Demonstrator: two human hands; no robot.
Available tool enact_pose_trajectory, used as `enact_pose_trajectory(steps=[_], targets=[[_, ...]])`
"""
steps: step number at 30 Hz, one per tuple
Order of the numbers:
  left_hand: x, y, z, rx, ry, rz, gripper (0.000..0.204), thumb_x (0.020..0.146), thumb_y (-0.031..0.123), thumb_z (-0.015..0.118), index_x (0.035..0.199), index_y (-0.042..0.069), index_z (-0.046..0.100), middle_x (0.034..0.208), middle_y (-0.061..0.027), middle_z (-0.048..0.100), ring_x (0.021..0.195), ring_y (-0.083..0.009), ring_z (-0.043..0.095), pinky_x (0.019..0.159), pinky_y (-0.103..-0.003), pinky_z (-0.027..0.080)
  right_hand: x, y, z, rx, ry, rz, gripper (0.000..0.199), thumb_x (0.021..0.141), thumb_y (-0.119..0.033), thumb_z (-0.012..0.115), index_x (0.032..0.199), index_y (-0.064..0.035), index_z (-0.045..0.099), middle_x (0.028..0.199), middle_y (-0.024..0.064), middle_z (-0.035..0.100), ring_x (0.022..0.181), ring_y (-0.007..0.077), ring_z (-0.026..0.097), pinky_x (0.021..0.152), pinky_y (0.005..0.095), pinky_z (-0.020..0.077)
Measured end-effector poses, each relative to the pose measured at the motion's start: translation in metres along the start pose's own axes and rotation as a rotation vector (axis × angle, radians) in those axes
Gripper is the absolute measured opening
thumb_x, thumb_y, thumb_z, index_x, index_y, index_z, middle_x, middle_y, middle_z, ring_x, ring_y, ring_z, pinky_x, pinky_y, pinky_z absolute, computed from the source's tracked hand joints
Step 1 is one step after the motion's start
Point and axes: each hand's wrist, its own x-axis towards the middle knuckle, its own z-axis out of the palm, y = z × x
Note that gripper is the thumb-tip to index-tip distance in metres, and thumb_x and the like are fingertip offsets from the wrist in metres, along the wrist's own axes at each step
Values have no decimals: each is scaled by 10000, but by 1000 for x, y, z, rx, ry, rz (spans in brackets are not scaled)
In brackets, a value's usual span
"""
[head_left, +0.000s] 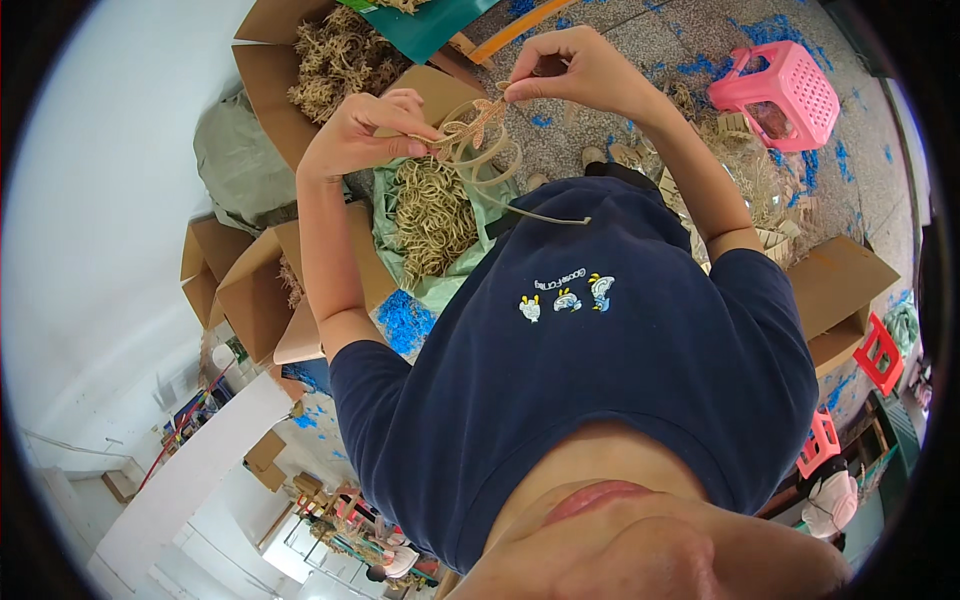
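Note:
My left hand (370, 132) is closed in a pinch on one side of a tan curly strip (487, 182), thumb against fingers. My right hand (577, 72) pinches the upper end of the same bundle, between thumb and forefinger. Between the two hands the strip winds in several loops, and its loose tail hangs across the front of my dark blue shirt. A lacy, leaf-like orange-tan piece (487, 117) sits among the loops; whether it is joined to the strip, I cannot tell. Below my left hand, a pale green bag (466, 285) holds a heap of similar curly tan strips (432, 220).
Cardboard boxes (268, 85) stand to the left, one full of dry-looking tan sprigs (345, 62). A pink plastic stool (790, 95) is at the far right, near an open carton (840, 290). Blue shreds (405, 322) litter the floor. Other people appear near the lower edge.

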Motion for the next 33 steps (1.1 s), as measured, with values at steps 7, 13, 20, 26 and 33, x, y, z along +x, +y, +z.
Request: enact_pose_trajectory(steps=[7, 13, 20, 26, 33], targets=[[-3, -8, -3, -43, -8, 52, 230, 682, 7, 713, 911, 16, 699, 700, -36, 642, 695, -159, 447, 659, -292, 384, -10, -14, -4, 33, -27, 47, 137, 765, -136, 723, 805, -25, 654, 720, 3, 633, 660, 39, 562, 572, 183, 423], [-3, -9, -3, -139, -34, 64, 203, 689, 9, 713, 892, 4, 697, 706, -52, 629, 726, -160, 485, 638, -287, 391, -6, -22, -1, -98, -42, 29, 167, 757, -163, 731, 836, -32, 665, 720, 6, 629, 642, 38, 543, 564, 184, 416], [3, -14, -1, -112, -45, 71, 234, 692, -6, 702, 924, 11, 677, 855, -77, 630, 869, -186, 519, 764, -317, 417, 0, -7, 3, -68, -179, -55, 186, 808, -199, 680, 919, -51, 663, 766, 8, 613, 669, 69, 529, 560, 213, 402], [19, 1, 7, 120, -59, -49, 195, 770, 108, 667, 956, 48, 671, 885, -50, 650, 1033, -190, 468, 938, -367, 336, -3, 0, 8, -7, -165, -17, 184, 830, -201, 653, 944, -57, 658, 779, 16, 600, 671, 83, 512, 583, 227, 398], [21, -19, 13, 314, -7, -134, 157, 825, 165, 635, 945, 78, 686, 834, 8, 695, 764, -76, 553, 986, -345, 269, -9, -10, 5, -39, -44, 67, 151, 802, -149, 682, 901, -38, 661, 721, -9, 613, 605, 37, 482, 533, 196, 377]])
